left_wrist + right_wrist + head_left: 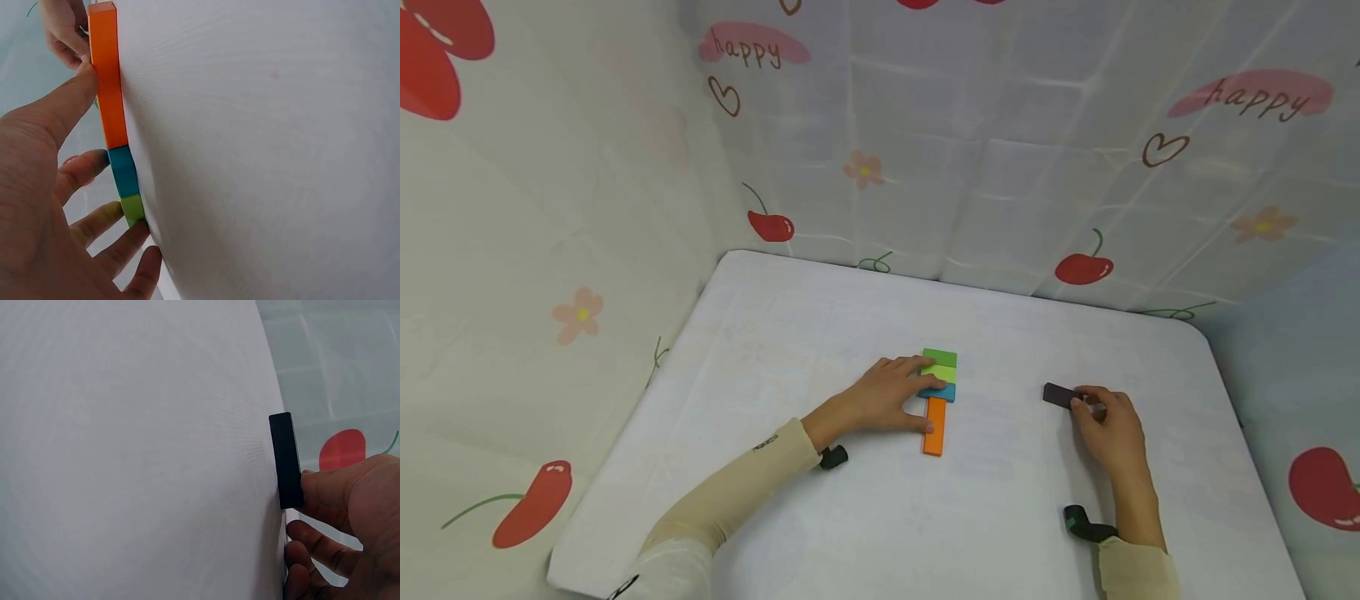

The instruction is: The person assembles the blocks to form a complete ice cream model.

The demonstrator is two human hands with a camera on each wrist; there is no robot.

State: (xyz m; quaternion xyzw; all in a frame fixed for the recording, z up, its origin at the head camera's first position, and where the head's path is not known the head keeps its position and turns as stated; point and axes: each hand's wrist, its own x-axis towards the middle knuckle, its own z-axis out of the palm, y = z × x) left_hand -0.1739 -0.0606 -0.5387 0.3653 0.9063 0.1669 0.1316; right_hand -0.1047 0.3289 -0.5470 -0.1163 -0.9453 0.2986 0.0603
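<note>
Four colours of flat block meet in a T-like row: a green block (pixel 946 357), a lime block (pixel 947 374) and a blue block (pixel 949 394) lie crosswise, and an orange block (pixel 935 435) runs lengthwise below. Over their left side my left hand (pixel 880 400) spreads its fingers. Its thumb touches the orange block, and its fingertips rest on the blue and greener ones. Farther right, my right hand (pixel 1112 425) pinches a black block (pixel 1058 395) by its right end, between thumb and fingers. In the right wrist view, that black block (pixel 286 459) stretches beyond the thumb.
The blocks are on a white table (pixel 1000 483) with rounded corners. Behind it and at the sides hang pale curtains (pixel 962 167) printed with cherries and flowers. Dark wrist-worn devices show beside the left wrist (pixel 834 457) and the right wrist (pixel 1086 525).
</note>
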